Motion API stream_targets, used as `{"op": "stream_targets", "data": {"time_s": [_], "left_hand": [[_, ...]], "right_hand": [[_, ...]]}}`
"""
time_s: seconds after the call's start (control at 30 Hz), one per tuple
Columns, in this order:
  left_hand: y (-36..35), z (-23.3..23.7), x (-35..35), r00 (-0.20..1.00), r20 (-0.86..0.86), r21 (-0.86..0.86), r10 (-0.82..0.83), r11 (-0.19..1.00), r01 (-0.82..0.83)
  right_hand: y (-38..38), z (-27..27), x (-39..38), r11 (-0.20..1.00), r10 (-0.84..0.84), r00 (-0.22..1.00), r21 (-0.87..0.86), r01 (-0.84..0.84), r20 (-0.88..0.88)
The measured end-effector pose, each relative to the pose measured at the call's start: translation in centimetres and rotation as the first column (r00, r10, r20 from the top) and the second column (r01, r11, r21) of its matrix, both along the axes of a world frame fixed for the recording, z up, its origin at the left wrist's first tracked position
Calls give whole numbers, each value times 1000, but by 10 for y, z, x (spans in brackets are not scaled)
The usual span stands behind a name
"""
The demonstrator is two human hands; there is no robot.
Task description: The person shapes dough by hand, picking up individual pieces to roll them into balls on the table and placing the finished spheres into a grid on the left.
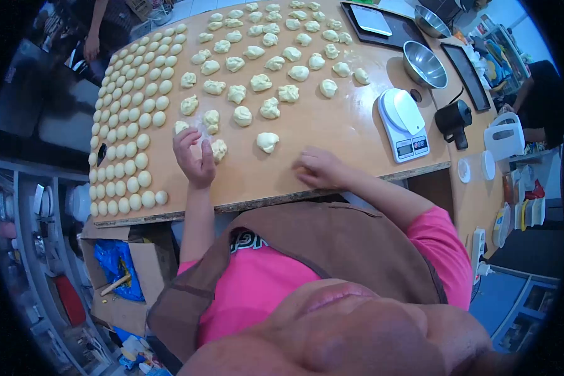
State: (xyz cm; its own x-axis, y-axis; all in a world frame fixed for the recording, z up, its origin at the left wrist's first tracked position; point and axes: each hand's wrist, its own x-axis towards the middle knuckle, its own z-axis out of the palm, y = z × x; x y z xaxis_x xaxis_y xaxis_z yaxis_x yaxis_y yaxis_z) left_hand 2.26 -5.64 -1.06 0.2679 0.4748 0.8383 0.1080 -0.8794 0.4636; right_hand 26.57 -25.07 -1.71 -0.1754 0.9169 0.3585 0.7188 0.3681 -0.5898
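My left hand (195, 158) is raised at the front left of the wooden table, its thumb apart from the bent fingers. A rough dough piece (219, 150) lies right beside that thumb, and another pale piece (181, 126) shows just past the fingertips. My right hand (321, 168) is curled low over the tabletop near the front edge. Its fingers are bent inward, and whatever is under them is hidden. Between the hands, a bit farther back, sits a lumpy dough piece (267, 142). Several more uneven dough pieces (261, 82) spread across the middle.
Smooth round dough balls (131, 130) stand in rows along the table's left side. To the right are a white kitchen scale (401, 122), a steel bowl (425, 64), a black jug (454, 122) and dark trays (402, 28). Another person's hand (91, 47) shows at the back left.
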Motion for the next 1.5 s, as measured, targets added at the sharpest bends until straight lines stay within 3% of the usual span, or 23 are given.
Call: {"op": "stream_targets", "data": {"time_s": [0.07,0.1,0.13,0.23,0.3,0.4,0.47,0.5,0.53,0.6,0.63,0.67,0.73,0.8,0.83,0.93,1.0,1.1,1.17,1.27,1.33,1.4,1.5], "left_hand": [[1,-2,-3,998,35,-9,52,999,-51],[3,-1,-4,999,23,-8,44,999,-44],[3,-1,-3,999,7,-15,36,999,-36],[1,-3,0,999,-33,-16,17,1000,-17],[1,-5,-2,998,-56,11,15,1000,-15],[7,-6,-1,999,-27,-26,44,999,-45],[6,-7,-2,998,-33,-32,44,998,-45],[5,-7,-1,998,-38,-42,40,998,-42],[5,-5,0,999,-42,-33,17,999,-18],[3,-6,3,999,-43,-32,-1,999,0],[4,-6,3,999,-48,-15,10,1000,-11],[5,-5,2,998,-55,5,19,1000,-19],[7,-7,-2,999,-39,-18,26,999,-27],[7,-8,-1,999,-21,-50,33,998,-34],[6,-7,-1,999,-38,-56,17,998,-19],[3,-3,3,998,-58,-39,-1,999,-1],[2,-3,2,998,-61,-5,4,1000,-4],[6,-5,-1,999,-42,-42,33,999,-35],[4,-8,-2,1000,-13,-82,18,996,-19],[3,-4,4,999,-45,-38,-17,999,16],[2,-3,3,998,-54,-28,-10,1000,8],[4,-4,-2,998,-65,-15,-3,1000,2],[5,-7,-5,999,1,-82,38,996,-38]], "right_hand": [[-12,-15,26,993,63,996,103,-57,-62],[-8,-6,41,1000,8,993,-3,-8,122],[3,1,43,995,-79,983,72,68,168],[34,-5,20,987,-95,994,137,87,54],[21,-8,-9,997,-11,999,-73,7,-49],[-16,-6,19,990,101,995,-101,-101,-4],[0,-2,46,952,-13,977,-295,77,213],[13,12,41,949,-162,965,-234,209,207],[24,7,26,946,-162,965,-246,211,204],[42,-3,4,985,-169,982,-41,166,-88],[32,6,-5,983,-16,999,-185,22,36],[19,-5,-12,956,7,1000,-293,2,30],[-2,-9,9,997,55,998,-47,-57,-43],[-2,3,38,964,-108,990,-234,126,88],[12,0,42,977,-195,975,-72,203,105],[43,-2,15,986,-162,984,18,164,-69],[24,6,-7,987,-56,998,-153,51,-27],[-1,-7,20,989,50,998,-137,-55,-35],[3,-7,41,973,-198,978,-108,204,58],[38,1,16,970,-231,969,-103,222,-90],[27,11,-3,981,-55,998,-182,60,34],[1,-3,6,991,6,999,-131,-1,36],[-3,-7,37,977,-144,989,-155,145,18]]}}
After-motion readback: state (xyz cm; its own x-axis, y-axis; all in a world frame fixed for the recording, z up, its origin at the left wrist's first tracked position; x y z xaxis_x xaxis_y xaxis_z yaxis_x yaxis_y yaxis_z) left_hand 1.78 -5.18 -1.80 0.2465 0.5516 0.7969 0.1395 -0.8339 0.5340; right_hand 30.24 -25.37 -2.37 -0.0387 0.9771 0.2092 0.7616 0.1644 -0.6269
